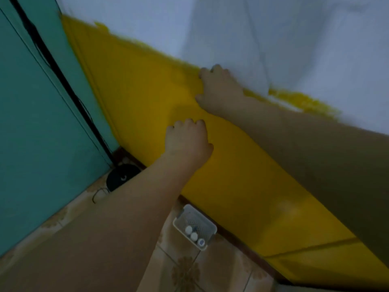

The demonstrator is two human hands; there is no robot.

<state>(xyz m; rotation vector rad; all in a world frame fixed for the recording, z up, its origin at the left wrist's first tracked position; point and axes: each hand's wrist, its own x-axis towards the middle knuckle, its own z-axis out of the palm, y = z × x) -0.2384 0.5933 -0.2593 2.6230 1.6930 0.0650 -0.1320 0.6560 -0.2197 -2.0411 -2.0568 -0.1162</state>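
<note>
A yellow sheet (134,85) covers the side of a mattress that runs from upper left to lower right. On top lies a white cover (294,43), and its edge meets the yellow along the mattress's upper edge. My right hand (219,89) rests flat at that edge, with its fingertips at the white cover and its thumb spread on the yellow. Lower down, my left hand (187,140) presses on the yellow side with its fingers curled into the fabric. The picture is blurred, so the fingertips are unclear.
A teal wall (37,127) with a black cable (63,81) stands at the left. In the corner on the tiled floor (189,270) lies a round black object (120,178). A small white basket (194,227) with little bottles sits by the bed's base.
</note>
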